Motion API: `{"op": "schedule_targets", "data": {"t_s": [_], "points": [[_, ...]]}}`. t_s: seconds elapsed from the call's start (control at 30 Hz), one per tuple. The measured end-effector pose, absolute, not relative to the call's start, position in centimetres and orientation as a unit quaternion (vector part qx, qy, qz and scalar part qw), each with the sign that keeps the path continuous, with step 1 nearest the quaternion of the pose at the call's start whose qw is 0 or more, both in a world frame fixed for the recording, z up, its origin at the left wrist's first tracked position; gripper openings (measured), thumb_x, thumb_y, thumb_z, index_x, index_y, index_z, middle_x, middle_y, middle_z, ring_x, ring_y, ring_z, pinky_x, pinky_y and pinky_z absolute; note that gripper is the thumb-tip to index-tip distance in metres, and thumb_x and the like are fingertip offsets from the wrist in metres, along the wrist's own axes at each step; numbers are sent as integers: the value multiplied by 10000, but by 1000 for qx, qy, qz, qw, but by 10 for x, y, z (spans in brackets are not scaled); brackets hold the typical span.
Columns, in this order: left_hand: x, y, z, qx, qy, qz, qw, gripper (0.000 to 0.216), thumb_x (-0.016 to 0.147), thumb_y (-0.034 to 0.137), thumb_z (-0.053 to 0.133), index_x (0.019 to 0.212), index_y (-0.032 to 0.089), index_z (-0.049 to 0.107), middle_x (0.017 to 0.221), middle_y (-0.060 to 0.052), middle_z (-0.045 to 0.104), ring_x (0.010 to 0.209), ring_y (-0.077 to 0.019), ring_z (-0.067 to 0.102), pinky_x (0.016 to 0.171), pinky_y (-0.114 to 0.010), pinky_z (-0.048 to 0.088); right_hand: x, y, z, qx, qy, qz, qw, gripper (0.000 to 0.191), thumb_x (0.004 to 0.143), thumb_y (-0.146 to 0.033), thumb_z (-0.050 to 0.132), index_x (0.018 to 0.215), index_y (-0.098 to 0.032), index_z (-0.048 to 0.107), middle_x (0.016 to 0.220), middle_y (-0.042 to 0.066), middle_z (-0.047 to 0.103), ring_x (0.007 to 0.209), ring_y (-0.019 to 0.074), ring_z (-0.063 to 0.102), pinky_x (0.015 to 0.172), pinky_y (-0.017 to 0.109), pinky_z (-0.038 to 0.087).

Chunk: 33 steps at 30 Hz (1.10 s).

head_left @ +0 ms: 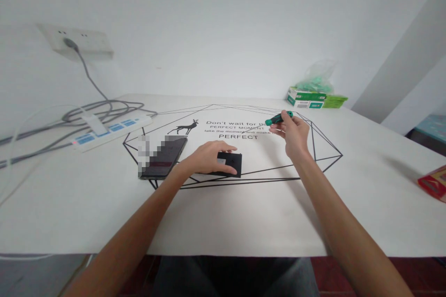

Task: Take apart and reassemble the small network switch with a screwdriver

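A flat black rectangular device (236, 161) with a small grey patch lies on the white table. My left hand (208, 158) covers its left part, with thumb and fingers closed about its near and far edges. Raised above the table to the right, my right hand (297, 133) is closed around a screwdriver (278, 119) with a green and black handle. Its thin shaft points left and slightly down, apart from the black device. Left of my left hand lies a dark phone-like slab (163, 160), partly blurred out by blocks.
A white power strip (111, 133) with a charger and looped grey cables (87, 113) occupies the left side. Green and white boxes (306, 96) under a plastic bag (318, 76) stand at the back right. A red packet (434, 183) sits at the right edge.
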<state>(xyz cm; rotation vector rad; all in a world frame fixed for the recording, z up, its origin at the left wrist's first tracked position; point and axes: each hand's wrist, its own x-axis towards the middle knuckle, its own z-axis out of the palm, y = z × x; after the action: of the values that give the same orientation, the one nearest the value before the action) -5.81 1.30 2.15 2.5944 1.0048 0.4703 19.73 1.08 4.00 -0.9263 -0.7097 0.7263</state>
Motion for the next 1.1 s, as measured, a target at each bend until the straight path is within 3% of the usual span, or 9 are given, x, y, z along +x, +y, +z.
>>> {"op": "schedule_targets", "data": {"t_s": [0.1,0.33,0.57,1.1], "points": [[-55,6,23,919,337,137,150,736,653,587,797,1296,276,619,1257,-71,669,1160,-294,597,951,-354,446,204,12,42,-430,-310,332,780,337,770,-357,786,616,-163,558,527,10,656,459,126,646,492,242,616],[-49,4,15,918,337,156,141,645,702,493,786,1280,258,625,1269,-72,675,1163,-297,614,989,-390,448,210,12,44,-424,-301,331,788,344,751,-373,798,614,-161,565,498,2,637,458,134,654,508,246,626],[-54,9,21,861,352,326,172,600,751,436,751,1291,208,623,1334,-106,639,1238,-277,583,1086,-433,427,209,10,46,-402,-316,329,794,345,746,-381,805,622,-156,575,520,3,651,455,131,657,511,245,624],[-50,6,28,843,353,357,192,607,767,434,740,1317,214,609,1367,-112,614,1250,-284,577,1050,-446,472,192,4,45,-377,-385,318,780,359,717,-440,811,654,-169,584,562,6,677,493,138,666,507,255,615]]}}
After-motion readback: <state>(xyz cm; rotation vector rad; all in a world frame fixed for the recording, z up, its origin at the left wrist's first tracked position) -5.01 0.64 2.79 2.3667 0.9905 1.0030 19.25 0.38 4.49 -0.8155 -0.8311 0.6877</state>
